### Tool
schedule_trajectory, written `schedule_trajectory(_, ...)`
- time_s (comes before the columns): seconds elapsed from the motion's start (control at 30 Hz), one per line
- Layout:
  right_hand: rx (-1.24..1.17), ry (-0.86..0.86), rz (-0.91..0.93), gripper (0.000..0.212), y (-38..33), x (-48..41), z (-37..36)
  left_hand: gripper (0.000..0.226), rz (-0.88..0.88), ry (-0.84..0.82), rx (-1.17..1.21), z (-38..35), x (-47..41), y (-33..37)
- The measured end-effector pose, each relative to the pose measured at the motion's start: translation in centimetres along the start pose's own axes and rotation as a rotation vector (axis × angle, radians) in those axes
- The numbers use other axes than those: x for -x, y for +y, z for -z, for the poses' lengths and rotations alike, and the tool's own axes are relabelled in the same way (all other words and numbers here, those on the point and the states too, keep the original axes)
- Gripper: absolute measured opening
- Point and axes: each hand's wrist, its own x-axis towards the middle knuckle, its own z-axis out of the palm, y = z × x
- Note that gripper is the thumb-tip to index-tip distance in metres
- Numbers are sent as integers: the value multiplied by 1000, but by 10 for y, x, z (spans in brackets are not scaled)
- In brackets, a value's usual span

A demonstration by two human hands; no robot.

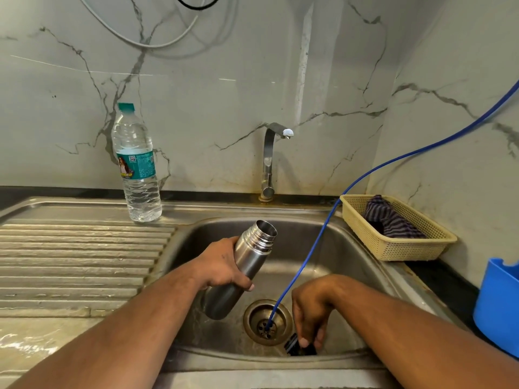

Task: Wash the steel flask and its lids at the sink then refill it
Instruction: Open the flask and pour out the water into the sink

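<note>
the left hand (222,265) holds the steel flask (252,256) over the sink (351,254), fingers and thumb wrapped round the middle of its body. the flask is tilted, its open threaded mouth pointing up and away toward the tap (269,161), its base low and near the drain (266,322). there is no lid on it.

the right hand (310,310) reaches down to the sink floor just beside the drain, on its right. its fingers are curled down and pinch a small black lid (293,346) that sits at the near edge of the basin. the fingers cover part of the lid, so its full shape cannot be told.

a thin blue hose (393,161) comes in from the upper right, crosses over the basin between the two hands and ends in the drain holes. the sink floor around the drain looks wet.

a clear plastic water bottle (137,169) with a green cap stands upright on the back ledge, left of the tap, at the top of the ribbed draining board (84,262). on the right rim of the sink sits a yellow mesh basket (398,248) with a striped cloth (390,217) inside. a blue plastic tub (497,304) shows at the right edge. the wall behind is grey-veined marble
</note>
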Motion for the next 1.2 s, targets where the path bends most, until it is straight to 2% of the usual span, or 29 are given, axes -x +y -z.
schedule_trajectory(0.1, 58, 6, 36, 6, -3, -3, -1, 90, 2, -1, 8, 0, 0, 0)
schedule_trajectory(0.23, 97, 110, 78, 15, -8, 4, 1, 88, 0, 0, 21, 0, 3, 3)
schedule_trajectory(0.3, 10, 250, 153, 16, -9, 15, 6, 85, -7, 12, 41, 0, 4, 5)
schedule_trajectory(0.37, -115, 416, 252, 30, -9, 25, 13, 83, -19, 40, 92, 0, 4, 7)
schedule_trajectory(0.4, -138, 479, 287, 47, -9, 30, 16, 82, -26, 59, 129, 0, 5, 9)
schedule_trajectory(0.47, -133, 538, 329, 85, -12, 36, 19, 78, -51, 103, 219, 0, 7, 14)
schedule_trajectory(0.53, -172, 562, 413, 105, -22, 37, 16, 74, -97, 141, 311, -3, 9, 21)
schedule_trajectory(0.6, -289, 616, 552, 105, -31, 33, 12, 75, -130, 183, 421, -7, 12, 31)
schedule_trajectory(0.7, -467, 759, 689, 92, -36, 26, 12, 77, -117, 198, 589, -13, 16, 45)
schedule_trajectory(0.8, -443, 846, 651, 89, -34, 29, 17, 65, -102, 138, 630, -9, 20, 50)
schedule_trajectory(0.9, -313, 896, 537, 95, -29, 33, 21, 54, -82, 86, 518, -4, 21, 44)
schedule_trajectory(0.97, -162, 928, 429, 101, -24, 34, 24, 58, -41, 94, 439, -1, 20, 33)
schedule_trajectory(1.03, -17, 915, 277, 105, -16, 34, 28, 62, 39, 127, 354, 0, 16, 22)
schedule_trajectory(1.1, 80, 864, 152, 106, -7, 34, 29, 51, 125, 150, 279, 1, 11, 13)
schedule_trajectory(1.2, 95, 816, 89, 106, 6, 34, 32, 57, 175, 166, 307, -1, 4, 5)
